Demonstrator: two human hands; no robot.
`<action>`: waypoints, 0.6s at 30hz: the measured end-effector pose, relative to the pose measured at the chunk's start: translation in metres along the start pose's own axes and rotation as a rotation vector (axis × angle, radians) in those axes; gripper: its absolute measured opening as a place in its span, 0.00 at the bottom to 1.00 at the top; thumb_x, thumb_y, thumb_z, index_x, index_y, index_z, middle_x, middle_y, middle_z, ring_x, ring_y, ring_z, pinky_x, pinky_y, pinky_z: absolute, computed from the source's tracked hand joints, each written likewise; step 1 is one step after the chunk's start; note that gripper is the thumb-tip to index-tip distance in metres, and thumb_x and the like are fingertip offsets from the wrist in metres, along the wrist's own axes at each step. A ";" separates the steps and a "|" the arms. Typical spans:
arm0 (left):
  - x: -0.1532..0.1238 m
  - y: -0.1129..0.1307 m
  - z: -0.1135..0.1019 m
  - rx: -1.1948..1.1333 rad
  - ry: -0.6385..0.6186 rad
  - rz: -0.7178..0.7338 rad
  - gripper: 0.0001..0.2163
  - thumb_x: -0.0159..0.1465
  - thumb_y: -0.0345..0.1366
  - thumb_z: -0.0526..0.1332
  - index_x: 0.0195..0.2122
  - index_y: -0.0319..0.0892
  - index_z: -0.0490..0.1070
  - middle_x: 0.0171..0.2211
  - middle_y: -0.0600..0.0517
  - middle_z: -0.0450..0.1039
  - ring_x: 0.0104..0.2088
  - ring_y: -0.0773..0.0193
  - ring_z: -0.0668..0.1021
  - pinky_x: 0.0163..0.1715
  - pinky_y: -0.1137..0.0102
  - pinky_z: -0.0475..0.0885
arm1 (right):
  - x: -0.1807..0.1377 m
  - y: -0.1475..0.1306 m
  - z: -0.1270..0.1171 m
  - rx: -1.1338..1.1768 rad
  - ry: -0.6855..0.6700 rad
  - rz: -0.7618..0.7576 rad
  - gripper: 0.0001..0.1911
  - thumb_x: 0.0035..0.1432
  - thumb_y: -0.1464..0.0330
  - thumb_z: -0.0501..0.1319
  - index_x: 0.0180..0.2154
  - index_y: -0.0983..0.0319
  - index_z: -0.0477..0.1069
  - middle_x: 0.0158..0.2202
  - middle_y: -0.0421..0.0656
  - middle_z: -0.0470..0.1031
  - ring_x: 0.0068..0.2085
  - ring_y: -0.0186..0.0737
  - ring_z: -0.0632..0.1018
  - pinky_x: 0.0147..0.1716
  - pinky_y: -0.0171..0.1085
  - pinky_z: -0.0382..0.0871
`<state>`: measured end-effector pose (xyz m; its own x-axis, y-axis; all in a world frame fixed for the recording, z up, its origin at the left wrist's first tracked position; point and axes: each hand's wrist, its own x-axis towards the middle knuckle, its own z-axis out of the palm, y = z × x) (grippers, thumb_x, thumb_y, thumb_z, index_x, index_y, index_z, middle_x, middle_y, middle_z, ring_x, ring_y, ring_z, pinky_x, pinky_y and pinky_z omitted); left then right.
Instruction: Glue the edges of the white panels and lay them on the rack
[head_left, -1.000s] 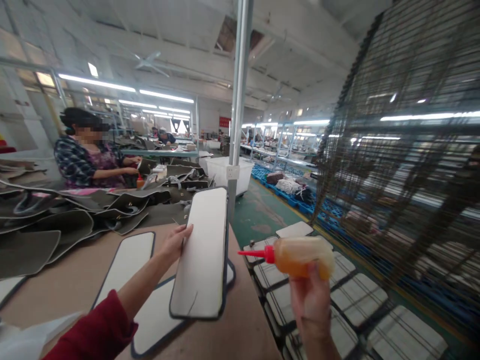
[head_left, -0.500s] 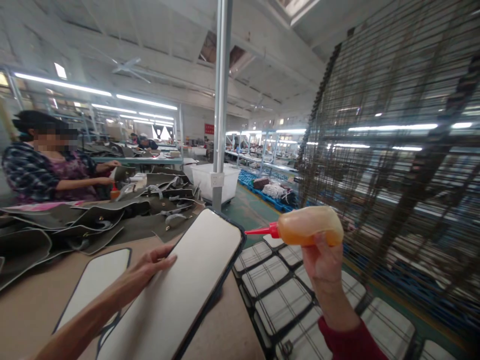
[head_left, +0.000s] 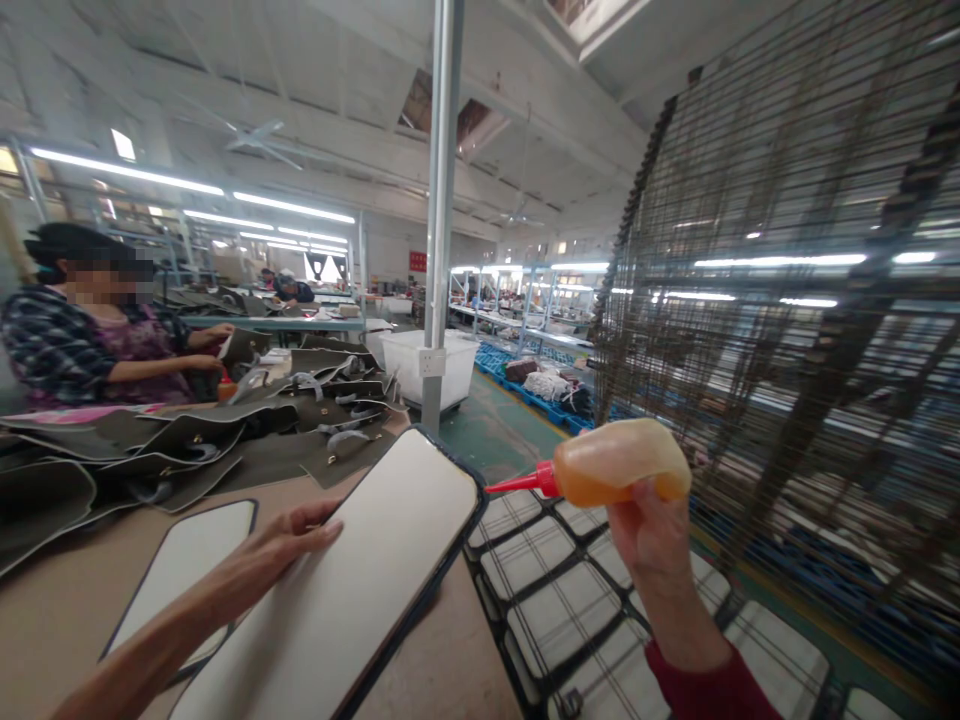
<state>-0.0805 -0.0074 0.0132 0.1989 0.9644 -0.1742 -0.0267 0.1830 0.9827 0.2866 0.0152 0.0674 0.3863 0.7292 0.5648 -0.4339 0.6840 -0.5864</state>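
My left hand (head_left: 281, 555) grips the left edge of a long white panel with a dark rim (head_left: 360, 580) and holds it tilted above the brown table (head_left: 67, 600). My right hand (head_left: 656, 545) is closed around an orange squeeze bottle (head_left: 619, 462). Its red nozzle (head_left: 517, 484) points left, just off the panel's far right edge. Another white dark-rimmed panel (head_left: 184, 570) lies flat on the table to the left.
A wire rack shelf (head_left: 570, 600) with several white panels sits low on the right. A tall mesh drying rack (head_left: 787, 330) fills the right side. Dark cut pieces (head_left: 187, 440) pile up at the left, where a person (head_left: 82, 330) works. A steel post (head_left: 439, 210) stands ahead.
The panel went from near upright to tilted low and to the right. The bottle rose a little and its nozzle now sits close to the panel's edge. The view turned right.
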 end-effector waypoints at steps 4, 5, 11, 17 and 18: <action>-0.002 0.002 -0.005 0.023 -0.025 0.018 0.20 0.53 0.44 0.70 0.47 0.49 0.78 0.40 0.49 0.82 0.39 0.48 0.81 0.39 0.63 0.76 | 0.003 -0.006 0.008 0.022 -0.041 -0.012 0.32 0.34 0.60 0.76 0.46 0.55 0.74 0.41 0.45 0.81 0.47 0.55 0.79 0.52 0.59 0.69; -0.003 0.004 -0.005 0.026 -0.038 0.018 0.20 0.53 0.43 0.70 0.47 0.49 0.78 0.41 0.48 0.81 0.39 0.48 0.81 0.39 0.63 0.76 | 0.005 -0.006 0.009 0.018 -0.065 -0.007 0.32 0.34 0.60 0.76 0.45 0.56 0.74 0.41 0.45 0.81 0.47 0.55 0.79 0.52 0.59 0.69; -0.010 0.010 0.003 0.014 0.035 0.024 0.23 0.48 0.43 0.72 0.46 0.43 0.79 0.37 0.45 0.82 0.36 0.47 0.82 0.34 0.65 0.77 | 0.009 -0.003 0.004 0.000 -0.174 0.070 0.35 0.33 0.60 0.76 0.46 0.59 0.74 0.36 0.47 0.81 0.46 0.57 0.79 0.50 0.61 0.70; -0.009 0.003 0.004 0.030 0.103 0.035 0.23 0.45 0.45 0.73 0.42 0.43 0.80 0.35 0.46 0.82 0.33 0.49 0.82 0.32 0.65 0.77 | -0.009 -0.001 -0.005 0.006 -0.156 0.185 0.36 0.30 0.59 0.77 0.46 0.58 0.74 0.37 0.47 0.81 0.45 0.58 0.80 0.50 0.62 0.69; -0.008 0.002 0.004 0.030 0.100 0.035 0.23 0.45 0.46 0.72 0.42 0.43 0.80 0.35 0.46 0.82 0.32 0.49 0.82 0.32 0.65 0.76 | -0.013 -0.001 -0.004 0.015 -0.144 0.193 0.35 0.31 0.59 0.77 0.46 0.57 0.74 0.37 0.47 0.82 0.44 0.58 0.80 0.50 0.63 0.68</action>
<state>-0.0784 -0.0158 0.0173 0.0998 0.9846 -0.1432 -0.0020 0.1442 0.9896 0.2854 0.0054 0.0580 0.1753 0.8355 0.5207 -0.5013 0.5310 -0.6832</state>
